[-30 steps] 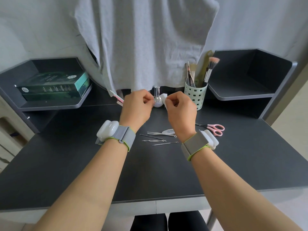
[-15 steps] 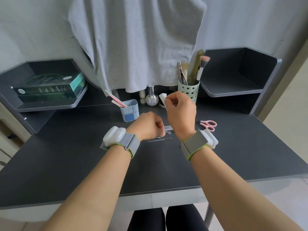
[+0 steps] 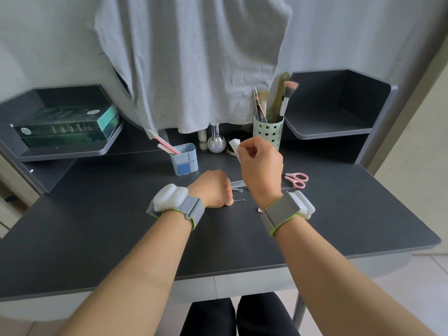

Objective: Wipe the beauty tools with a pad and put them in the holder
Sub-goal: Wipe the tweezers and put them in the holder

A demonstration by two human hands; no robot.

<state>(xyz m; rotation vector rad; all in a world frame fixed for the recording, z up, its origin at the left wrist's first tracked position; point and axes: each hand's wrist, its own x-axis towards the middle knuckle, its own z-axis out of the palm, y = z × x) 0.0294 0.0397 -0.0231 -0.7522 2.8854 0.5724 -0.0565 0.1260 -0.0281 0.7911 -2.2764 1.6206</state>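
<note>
**Left hand down for next tool**

Left hand (image 3: 213, 189) has dropped from the pad (image 3: 234, 146) to the tabletop (image 3: 121, 226), fingers curled at a thin pick (image 3: 240, 200); grip unconfirmed. Right hand (image 3: 260, 166) pinches the pad, raised. Holder (image 3: 184, 161) stands behind. Wiping comes next

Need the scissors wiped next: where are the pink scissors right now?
In the head view, the pink scissors lie flat on the desk, just right of the raised right hand, in front of the green brush holder.
</note>
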